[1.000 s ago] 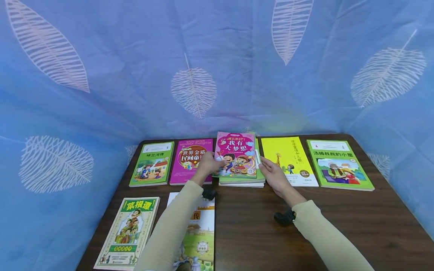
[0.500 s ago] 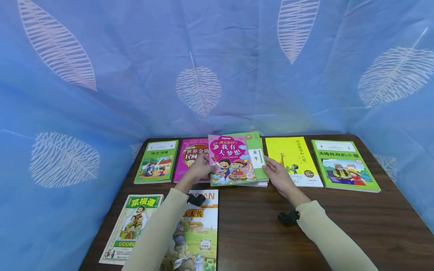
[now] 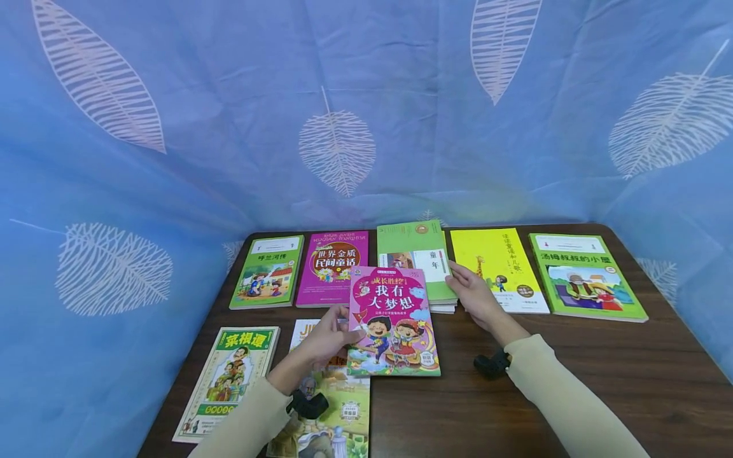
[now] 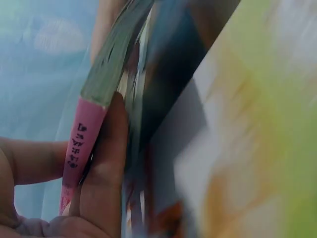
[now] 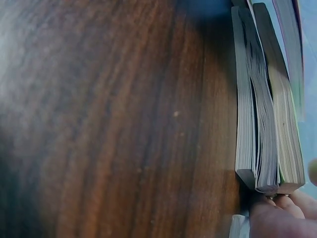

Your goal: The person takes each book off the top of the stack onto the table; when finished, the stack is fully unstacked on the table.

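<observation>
My left hand (image 3: 328, 337) grips a pink children's book (image 3: 394, 321) at its left edge, thumb on the cover. The book is lifted and overlaps the lower part of a green book (image 3: 432, 257) and the right side of a book with a statue-like figure on its cover (image 3: 346, 416). In the left wrist view, the pink spine (image 4: 79, 144) sits between thumb and fingers. My right hand (image 3: 474, 294) touches the right edge of the stack topped by the green book. The right wrist view shows fingers (image 5: 277, 215) against the corner of several stacked books (image 5: 267, 124).
A green book (image 3: 266, 273) and a magenta book (image 3: 332, 267) lie left of the stack. To its right are a yellow book (image 3: 498, 270) and another green book (image 3: 586, 277). A cream book (image 3: 226, 385) lies front left on the brown table (image 3: 618, 375). Blue cloth (image 3: 401, 114) hangs behind.
My left hand has drawn the pink book off the stack, first leftward, then toward me, uncovering the green book. My right hand has stayed at the stack's right edge.
</observation>
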The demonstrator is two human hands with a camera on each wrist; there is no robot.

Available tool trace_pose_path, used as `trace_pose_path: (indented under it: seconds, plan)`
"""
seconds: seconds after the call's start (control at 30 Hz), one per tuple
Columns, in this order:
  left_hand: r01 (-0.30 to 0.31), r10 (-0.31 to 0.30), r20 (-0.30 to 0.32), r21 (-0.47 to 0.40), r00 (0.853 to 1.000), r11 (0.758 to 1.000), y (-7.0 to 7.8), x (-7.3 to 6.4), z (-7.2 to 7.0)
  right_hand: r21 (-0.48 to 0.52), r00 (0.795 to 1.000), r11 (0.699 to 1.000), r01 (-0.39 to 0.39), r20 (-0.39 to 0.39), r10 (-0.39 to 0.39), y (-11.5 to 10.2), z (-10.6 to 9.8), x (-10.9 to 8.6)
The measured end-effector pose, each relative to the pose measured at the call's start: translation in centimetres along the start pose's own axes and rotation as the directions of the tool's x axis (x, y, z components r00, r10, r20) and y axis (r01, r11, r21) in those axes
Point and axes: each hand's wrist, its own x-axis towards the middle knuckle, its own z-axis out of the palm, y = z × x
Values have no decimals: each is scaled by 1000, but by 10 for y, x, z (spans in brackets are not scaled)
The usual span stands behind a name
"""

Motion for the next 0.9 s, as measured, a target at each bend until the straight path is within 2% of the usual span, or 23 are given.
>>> trace_pose_path:
  seconds: [0.23, 0.4, 0.5, 0.7, 0.8, 0.9]
  plan:
    - [7, 5, 126, -98, 992, 995, -11, -42, 32, 33, 999, 999, 32, 25, -32, 2, 1, 2]
    - [30, -19, 146, -69, 989, 997, -14, -62, 49, 38, 999, 999, 35, 31, -36, 1, 1, 4]
    - [47, -35, 152, -81, 988, 996, -16, -69, 59, 29, 999, 999, 32, 28, -33, 0, -1, 4]
    - [83, -72, 140, -75, 988, 994, -28, -73, 76, 27, 999, 1000, 17, 34, -18, 1, -2, 4]
    - [80, -74, 139, -40, 987, 996, -31, -74, 84, 24, 999, 999, 25, 39, -26, 1, -2, 3]
    - [82, -86, 154, 37, 984, 996, -30, -74, 88, 22, 999, 999, 29, 42, -30, 1, -2, 3]
